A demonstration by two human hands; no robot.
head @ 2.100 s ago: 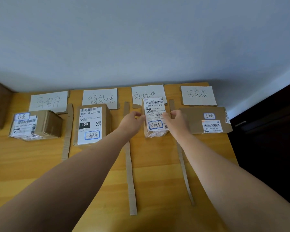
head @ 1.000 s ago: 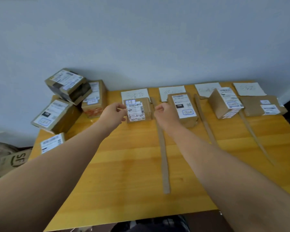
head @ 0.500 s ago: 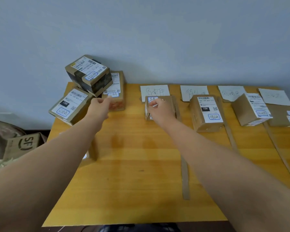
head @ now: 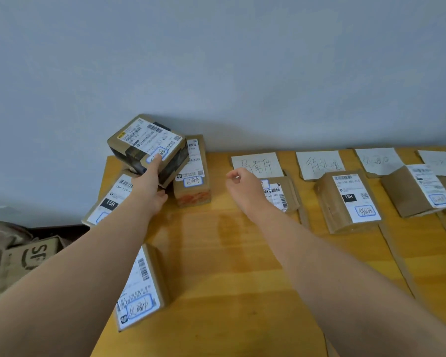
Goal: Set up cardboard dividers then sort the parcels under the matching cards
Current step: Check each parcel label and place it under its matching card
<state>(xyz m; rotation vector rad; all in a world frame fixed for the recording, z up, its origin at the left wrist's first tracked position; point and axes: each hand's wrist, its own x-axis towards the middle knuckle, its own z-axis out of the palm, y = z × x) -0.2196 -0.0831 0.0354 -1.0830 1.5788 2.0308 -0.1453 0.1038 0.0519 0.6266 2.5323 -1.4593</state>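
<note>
Lower left of the frame, a labelled parcel [head: 139, 287] lies flat on the wooden worktop [head: 229, 266], partly under the left forearm. Further up, the left hand [head: 150, 186] grips the near corner of the taped parcel [head: 142, 140] topping the stack at centre left, forefinger on its label. The right hand [head: 245, 189] hovers mid-frame, fingers loosely curled, holding nothing, by the first sorted parcel [head: 281, 194]. Cardboard strips [head: 397, 258] separate the sorted parcels; handwritten cards [head: 255, 163] line the far edge
</note>
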